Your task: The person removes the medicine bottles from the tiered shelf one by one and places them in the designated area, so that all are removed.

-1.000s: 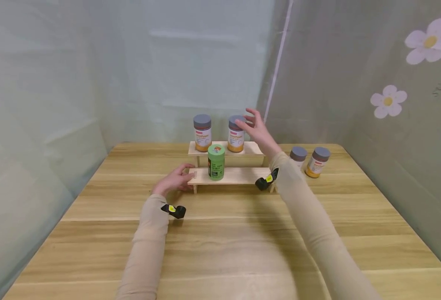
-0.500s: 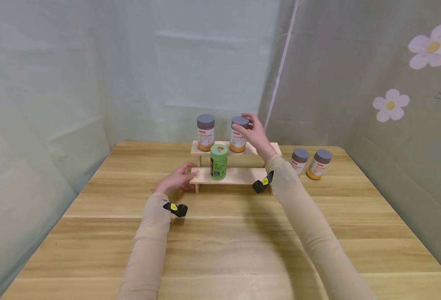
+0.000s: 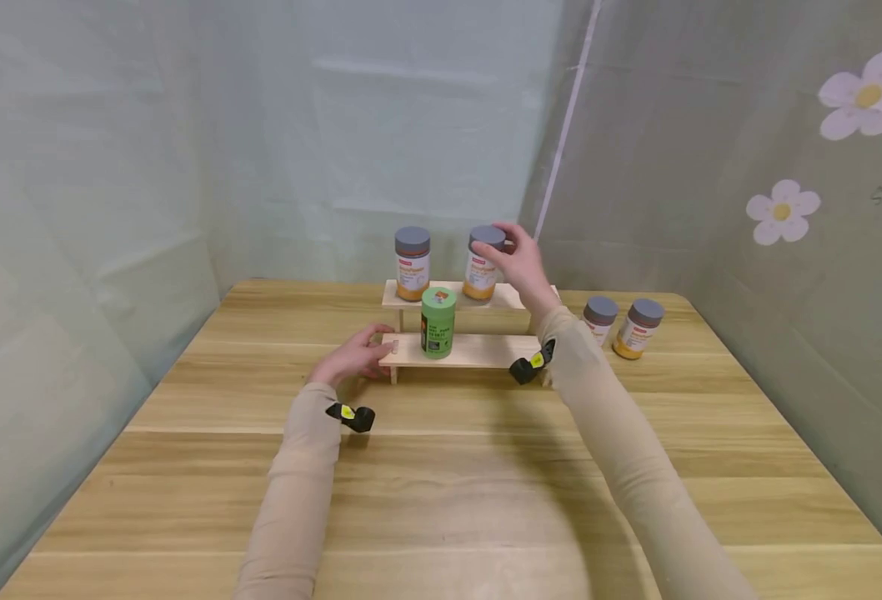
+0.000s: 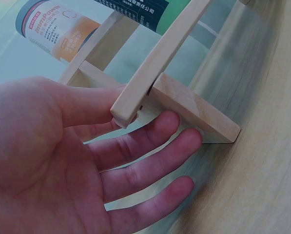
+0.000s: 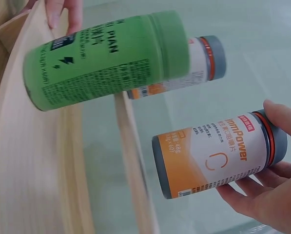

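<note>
"What's the left hand (image 3: 351, 358) up to?"

"Its thumb and index finger pinch the end of the lower board (image 3: 486, 352) on the two-tier wooden rack (image 4: 199, 109); the other fingers stretch loosely below."

"Next along?"

"A grey-lidded ImmPower jar (image 3: 413, 267) on the upper board (image 3: 507, 300), then a green bottle (image 3: 438, 327) on the lower."

"And the right hand (image 3: 523, 265)?"

"Fingers half curled round the lid of a second ImmPower jar (image 5: 203, 156), tilted slightly at the upper board. I can't tell whether its base touches."

"Which step, then?"

"Positioning that jar, I'd judge. The next move calls for levelling it before letting go."

"Farther right?"

"Two more jars, one (image 3: 599, 312) beside another (image 3: 638, 329), on the table (image 3: 441, 500)."
</note>
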Tool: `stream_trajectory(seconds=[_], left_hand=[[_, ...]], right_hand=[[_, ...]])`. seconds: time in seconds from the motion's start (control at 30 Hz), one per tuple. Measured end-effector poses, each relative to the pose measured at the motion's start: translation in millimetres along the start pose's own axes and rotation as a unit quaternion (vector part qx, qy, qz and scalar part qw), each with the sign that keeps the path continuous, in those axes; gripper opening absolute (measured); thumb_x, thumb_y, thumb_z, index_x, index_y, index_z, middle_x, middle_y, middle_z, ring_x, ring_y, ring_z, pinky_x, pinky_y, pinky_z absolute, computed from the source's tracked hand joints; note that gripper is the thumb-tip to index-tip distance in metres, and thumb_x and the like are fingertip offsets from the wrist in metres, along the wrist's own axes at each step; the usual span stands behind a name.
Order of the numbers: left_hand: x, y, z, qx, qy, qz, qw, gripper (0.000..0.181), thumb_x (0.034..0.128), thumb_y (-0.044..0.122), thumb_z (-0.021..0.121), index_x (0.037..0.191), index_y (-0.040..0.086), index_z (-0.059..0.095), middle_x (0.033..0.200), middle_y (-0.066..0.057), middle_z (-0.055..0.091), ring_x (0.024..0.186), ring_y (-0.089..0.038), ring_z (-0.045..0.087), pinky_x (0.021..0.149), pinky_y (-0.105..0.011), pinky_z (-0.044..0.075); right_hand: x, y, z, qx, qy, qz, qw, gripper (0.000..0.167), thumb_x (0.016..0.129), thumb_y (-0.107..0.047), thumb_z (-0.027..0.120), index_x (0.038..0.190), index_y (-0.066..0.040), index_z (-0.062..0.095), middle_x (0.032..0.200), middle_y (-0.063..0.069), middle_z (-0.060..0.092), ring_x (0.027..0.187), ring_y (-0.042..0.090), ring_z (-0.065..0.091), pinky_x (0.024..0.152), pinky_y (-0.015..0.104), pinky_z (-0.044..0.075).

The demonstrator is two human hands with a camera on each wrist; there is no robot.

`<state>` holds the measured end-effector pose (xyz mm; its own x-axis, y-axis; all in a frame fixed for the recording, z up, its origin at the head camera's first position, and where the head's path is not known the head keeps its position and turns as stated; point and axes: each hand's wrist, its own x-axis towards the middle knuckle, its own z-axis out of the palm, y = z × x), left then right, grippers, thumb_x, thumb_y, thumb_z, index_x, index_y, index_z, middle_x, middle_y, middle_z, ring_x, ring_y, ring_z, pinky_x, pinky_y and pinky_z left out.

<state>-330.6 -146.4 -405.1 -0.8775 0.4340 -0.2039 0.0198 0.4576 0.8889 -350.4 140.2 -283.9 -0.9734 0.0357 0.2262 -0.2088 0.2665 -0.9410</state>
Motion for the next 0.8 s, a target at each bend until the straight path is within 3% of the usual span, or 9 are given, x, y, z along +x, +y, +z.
stream_trajectory(seconds=[0.5,0.8], left_hand=[[0.1,-0.9,-4.9,0.008,-0.003,0.006,0.9999,0.052,0.1043,0.025,0.041,0.149,0.006,0.023,0.13,-0.034,0.052,0.089,-0.022,0.067,0.086,-0.04,0.054],[0.2,-2.2,-5.1,0.0,-0.01,0.006,0.9999,0.052,0.1044,0.025,0.041,0.149,0.006,0.022,0.132,-0.034,0.05,0.09,-0.022,0.067,0.086,-0.039,0.055]], right_hand=[[-7.1,-4,-25,-0.008,0.014,-0.005,0.9999,0.058,0.088,-0.028,0.071,0.138,-0.013,0.048,0.136,0.011,0.054,0.117,0.021,0.053,0.1,0.038,0.044],[-17.2,-3,-48,0.019,0.007,0.002,0.9998,0.054,0.088,-0.025,0.072,0.135,-0.015,0.048,0.136,0.009,0.053,0.12,0.021,0.051,0.104,0.04,0.041]])
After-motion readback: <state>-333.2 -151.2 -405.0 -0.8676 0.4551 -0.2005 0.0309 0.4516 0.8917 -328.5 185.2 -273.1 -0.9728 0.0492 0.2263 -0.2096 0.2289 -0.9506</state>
